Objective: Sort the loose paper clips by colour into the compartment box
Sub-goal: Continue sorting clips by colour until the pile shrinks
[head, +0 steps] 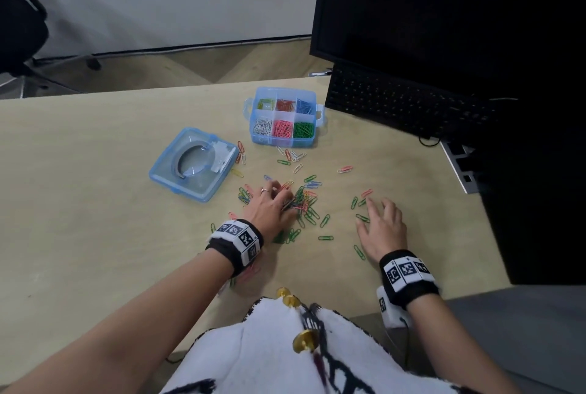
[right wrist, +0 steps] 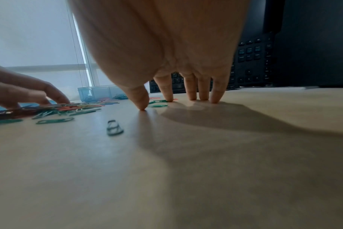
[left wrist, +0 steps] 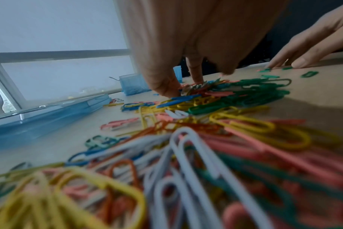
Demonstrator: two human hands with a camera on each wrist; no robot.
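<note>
Desk (head: 95, 171): pale wood top. Far edge runs behind the compartment box; near edge lies at the person's torso. The left half is bare; the right side is bounded by a black keyboard (head: 409, 102) and monitor (head: 444, 13).

Compartment box (head: 284, 117): blue translucent, six cells in two rows, open-topped, standing near the far edge just left of the keyboard. Far row holds yellow-green, orange-red and blue clips; near row holds white, pink and green. A handle tab sticks out from each short side.

Lid (head: 193, 164): blue, lying flat on the desk left of and nearer than the box, apart from it.

Loose paper clips (head: 304, 200): mixed colours, heaped thickest at desk centre, thinning to strays toward the box and toward the near edge. They lie flat with long axes in every direction and no common heading. Green clips predominate on the right fringe; one green clip (right wrist: 115, 127) lies alone on bare desk near the right thumb.

Left hand (head: 269, 203): palm down on the left of the heap, fingertips (left wrist: 167, 91) pressed into the clips. Whether any clip is pinched cannot be told.

Right hand (head: 382, 222): spread, holding nothing, fingertips (right wrist: 193, 96) and thumb touching the desk right of the heap, index tip at a green clip (right wrist: 159, 101). Bare desk extends right of this hand.
</note>
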